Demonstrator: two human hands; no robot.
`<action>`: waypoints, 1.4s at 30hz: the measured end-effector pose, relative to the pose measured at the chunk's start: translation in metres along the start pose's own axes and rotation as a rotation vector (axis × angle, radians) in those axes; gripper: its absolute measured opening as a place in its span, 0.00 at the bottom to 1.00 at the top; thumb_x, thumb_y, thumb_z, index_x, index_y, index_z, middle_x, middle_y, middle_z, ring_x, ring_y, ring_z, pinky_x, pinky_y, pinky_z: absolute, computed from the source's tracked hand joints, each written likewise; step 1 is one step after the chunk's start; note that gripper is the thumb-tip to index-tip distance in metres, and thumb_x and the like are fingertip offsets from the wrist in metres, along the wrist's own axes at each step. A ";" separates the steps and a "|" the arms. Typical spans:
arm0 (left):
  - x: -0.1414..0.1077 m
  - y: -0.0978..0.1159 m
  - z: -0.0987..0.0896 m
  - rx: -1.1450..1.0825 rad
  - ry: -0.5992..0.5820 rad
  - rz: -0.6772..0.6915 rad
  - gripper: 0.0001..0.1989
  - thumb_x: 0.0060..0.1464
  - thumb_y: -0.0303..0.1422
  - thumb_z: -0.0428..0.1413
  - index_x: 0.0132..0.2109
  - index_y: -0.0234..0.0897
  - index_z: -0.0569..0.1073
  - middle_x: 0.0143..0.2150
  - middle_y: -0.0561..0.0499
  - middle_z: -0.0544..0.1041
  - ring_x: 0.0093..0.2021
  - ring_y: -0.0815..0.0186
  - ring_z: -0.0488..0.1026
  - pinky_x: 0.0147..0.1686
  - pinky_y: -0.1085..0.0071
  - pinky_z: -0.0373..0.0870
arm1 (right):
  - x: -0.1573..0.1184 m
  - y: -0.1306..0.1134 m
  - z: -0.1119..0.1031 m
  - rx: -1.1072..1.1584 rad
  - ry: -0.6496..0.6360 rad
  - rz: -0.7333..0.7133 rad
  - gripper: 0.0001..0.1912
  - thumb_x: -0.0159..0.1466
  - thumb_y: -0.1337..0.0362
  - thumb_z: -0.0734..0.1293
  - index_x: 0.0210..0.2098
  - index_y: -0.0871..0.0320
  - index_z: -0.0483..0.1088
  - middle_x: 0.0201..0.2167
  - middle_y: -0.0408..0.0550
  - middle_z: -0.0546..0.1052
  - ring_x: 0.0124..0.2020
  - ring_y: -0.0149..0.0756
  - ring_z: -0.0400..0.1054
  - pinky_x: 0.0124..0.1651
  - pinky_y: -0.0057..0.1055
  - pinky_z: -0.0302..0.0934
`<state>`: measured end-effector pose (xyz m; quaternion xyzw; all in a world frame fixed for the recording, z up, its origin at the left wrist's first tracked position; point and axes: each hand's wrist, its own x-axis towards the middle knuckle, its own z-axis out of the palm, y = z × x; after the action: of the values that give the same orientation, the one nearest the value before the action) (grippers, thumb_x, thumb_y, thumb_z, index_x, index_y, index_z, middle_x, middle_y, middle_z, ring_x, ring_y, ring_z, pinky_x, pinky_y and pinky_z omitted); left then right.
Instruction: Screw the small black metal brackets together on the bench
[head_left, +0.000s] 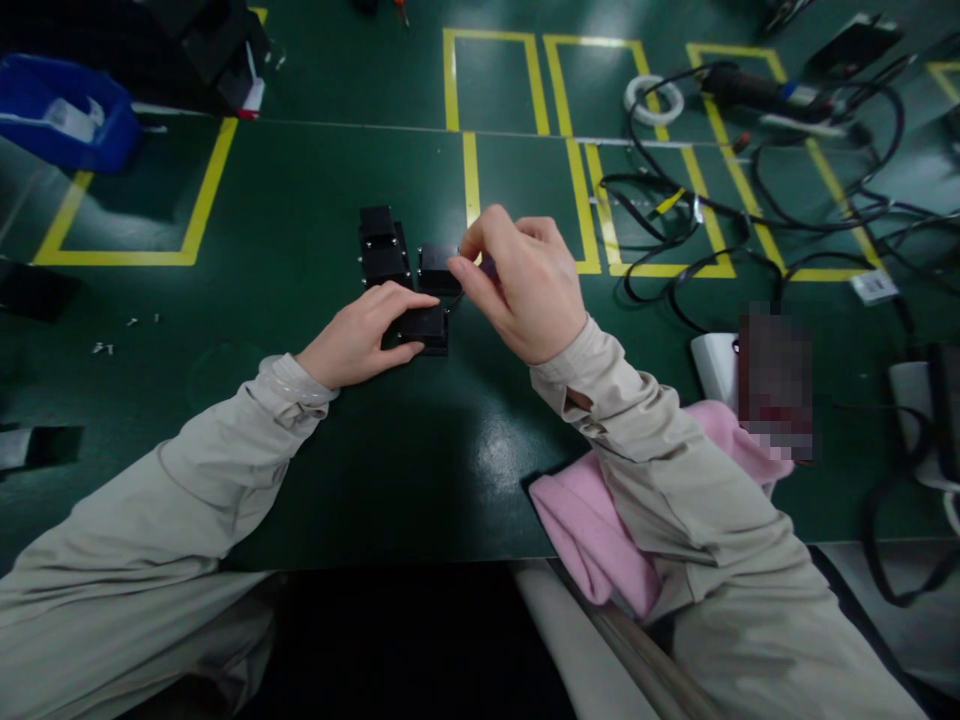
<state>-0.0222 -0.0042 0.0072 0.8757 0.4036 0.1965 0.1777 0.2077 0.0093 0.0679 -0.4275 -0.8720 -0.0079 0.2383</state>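
My left hand [367,335] grips a small black box-shaped part [424,322] on the green table, thumb on its near side and fingers over its far side. Just beyond it lies another black boxy part [439,265], partly covered by my right hand [525,285]. The thumb and forefinger of that hand are pinched together; what lies between them is hidden. A thin dark strand curves below the fingertips, by the held part. More black boxy parts [383,262] with small bright screws at their edges sit to the upper left.
Loose small screws [103,348] lie at left, below a blue bin [71,115]. Tangled black cables [675,285] and a white tape roll [654,100] spread over the right side. A pink cloth [592,520] hangs over the front edge under my right forearm.
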 end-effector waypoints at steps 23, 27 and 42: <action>0.000 0.001 0.000 0.000 0.001 -0.002 0.23 0.62 0.37 0.55 0.62 0.36 0.67 0.55 0.43 0.72 0.57 0.54 0.69 0.58 0.56 0.66 | 0.000 -0.001 0.003 0.011 -0.005 -0.008 0.16 0.72 0.60 0.52 0.49 0.60 0.65 0.30 0.44 0.72 0.33 0.32 0.68 0.55 0.35 0.59; 0.000 0.001 0.000 -0.001 0.008 0.008 0.23 0.62 0.37 0.54 0.62 0.35 0.67 0.56 0.43 0.72 0.58 0.54 0.69 0.59 0.56 0.66 | 0.000 0.000 0.002 0.016 -0.012 -0.037 0.20 0.73 0.55 0.49 0.46 0.59 0.67 0.28 0.43 0.73 0.32 0.32 0.67 0.55 0.35 0.58; 0.000 0.000 0.000 0.016 0.005 0.013 0.23 0.62 0.37 0.55 0.62 0.35 0.67 0.55 0.43 0.73 0.57 0.54 0.70 0.57 0.57 0.67 | 0.000 -0.003 0.004 0.026 0.023 -0.012 0.16 0.70 0.65 0.51 0.49 0.61 0.66 0.30 0.44 0.74 0.32 0.33 0.68 0.54 0.35 0.60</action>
<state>-0.0224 -0.0045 0.0071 0.8792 0.4001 0.1964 0.1684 0.2039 0.0085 0.0652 -0.4189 -0.8719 -0.0031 0.2537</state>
